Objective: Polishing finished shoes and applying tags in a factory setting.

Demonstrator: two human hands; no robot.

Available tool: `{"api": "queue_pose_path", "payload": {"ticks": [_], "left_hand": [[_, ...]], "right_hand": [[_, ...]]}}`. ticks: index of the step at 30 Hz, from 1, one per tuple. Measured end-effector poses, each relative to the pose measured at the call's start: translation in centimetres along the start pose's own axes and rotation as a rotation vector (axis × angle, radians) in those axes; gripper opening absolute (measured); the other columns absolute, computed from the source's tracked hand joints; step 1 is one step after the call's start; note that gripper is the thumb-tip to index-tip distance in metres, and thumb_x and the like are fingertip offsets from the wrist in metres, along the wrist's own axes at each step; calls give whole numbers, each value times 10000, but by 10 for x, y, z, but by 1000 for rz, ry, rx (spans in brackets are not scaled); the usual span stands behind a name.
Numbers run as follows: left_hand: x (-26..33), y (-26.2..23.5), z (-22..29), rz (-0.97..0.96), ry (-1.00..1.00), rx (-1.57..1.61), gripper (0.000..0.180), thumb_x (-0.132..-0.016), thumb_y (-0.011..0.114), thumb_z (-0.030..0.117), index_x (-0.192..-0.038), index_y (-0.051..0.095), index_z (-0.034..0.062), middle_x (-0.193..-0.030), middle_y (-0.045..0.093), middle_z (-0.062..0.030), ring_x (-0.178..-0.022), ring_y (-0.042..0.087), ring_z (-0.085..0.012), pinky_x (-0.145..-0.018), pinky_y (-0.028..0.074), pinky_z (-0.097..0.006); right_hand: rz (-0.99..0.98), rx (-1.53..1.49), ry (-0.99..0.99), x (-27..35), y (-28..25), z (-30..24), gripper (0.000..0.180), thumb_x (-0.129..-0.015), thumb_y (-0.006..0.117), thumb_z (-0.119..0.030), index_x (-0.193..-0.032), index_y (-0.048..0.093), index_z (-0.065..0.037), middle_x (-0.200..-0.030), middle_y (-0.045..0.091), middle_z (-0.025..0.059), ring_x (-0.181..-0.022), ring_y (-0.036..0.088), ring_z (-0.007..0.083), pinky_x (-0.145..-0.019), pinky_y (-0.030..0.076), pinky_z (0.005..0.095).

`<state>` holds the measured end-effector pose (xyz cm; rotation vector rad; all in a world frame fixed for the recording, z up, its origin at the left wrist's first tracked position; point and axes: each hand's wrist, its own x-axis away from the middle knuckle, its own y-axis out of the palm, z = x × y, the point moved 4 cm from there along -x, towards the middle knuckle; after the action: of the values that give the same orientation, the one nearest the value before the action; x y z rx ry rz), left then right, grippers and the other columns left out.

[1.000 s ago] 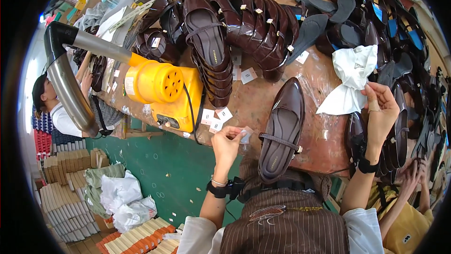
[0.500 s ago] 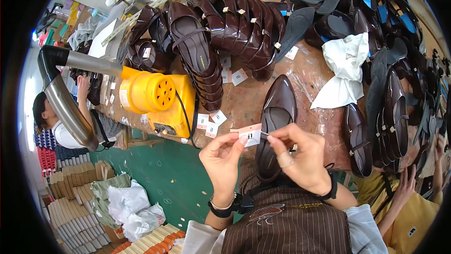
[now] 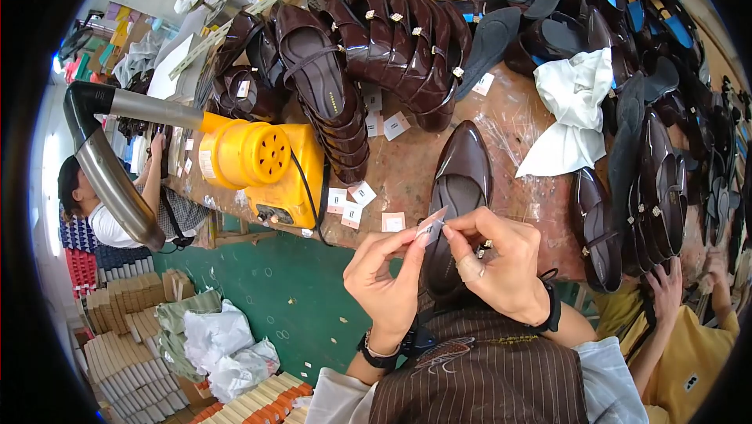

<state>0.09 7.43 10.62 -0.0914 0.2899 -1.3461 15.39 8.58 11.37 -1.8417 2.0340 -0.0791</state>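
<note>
My left hand (image 3: 382,279) pinches a small pink-and-white label (image 3: 432,226) between thumb and fingertips. The label is tilted, so its face shows only at a slant. On its right edge, the thumb and forefinger of my right hand (image 3: 501,261) are closed. Both hands are held over the near edge of the table. Behind them a glossy dark brown shoe (image 3: 464,156) lies toe away from me, its heel end partly covered by my right hand. Left of it, a square label (image 3: 392,222) lies on the table, beside several more labels (image 3: 352,213).
A yellow machine (image 3: 286,169) with a bent metal pipe (image 3: 117,165) stands at left. Nested brown shoes (image 3: 392,56) fill the back; more shoes and dark insoles crowd the right. White crumpled paper (image 3: 568,114) lies right of the shoe. Other people work at far left and lower right.
The label has turned from facing me to a steep slant. My left hand has moved slightly right and down, and a square label on the table now shows beyond it.
</note>
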Motion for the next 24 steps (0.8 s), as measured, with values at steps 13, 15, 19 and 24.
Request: {"api": "queue_pose_path", "payload": {"ticks": [13,15,19,24], "left_hand": [[-2,13,1,-229,269,-206,251,-754,713,-98,-960,757,39,-932,666,-89,-781,640,-143,-673,484,-227],[2,15,-1,-273,389,-314,383,-667,700,-106,-993,760,86,-912,655,-69,-805,642,-216,-693,517,-293],[-1,27,1,-394,541,-378,303,-677,729,-63,-925,771,105,-857,655,-50,-737,605,-215,-628,471,-299],[-11,46,-3,-558,464,-335,214,-745,736,-4,-941,762,79,-875,636,-75,-767,597,-235,-712,478,-346]], "right_hand": [[-242,-505,420,5,-13,39,150,-886,629,41,-1034,651,55,-872,731,126,-790,713,156,-715,571,268],[-437,-696,526,7,-18,45,173,-934,580,22,-1082,663,55,-950,721,119,-877,697,157,-815,562,276],[-508,-811,575,14,-32,68,163,-944,601,-47,-1056,680,40,-1041,704,123,-986,668,164,-878,531,295],[55,-353,381,19,-63,79,124,-949,593,-72,-970,693,-1,-1153,650,100,-1017,610,164,-917,465,284]]}}
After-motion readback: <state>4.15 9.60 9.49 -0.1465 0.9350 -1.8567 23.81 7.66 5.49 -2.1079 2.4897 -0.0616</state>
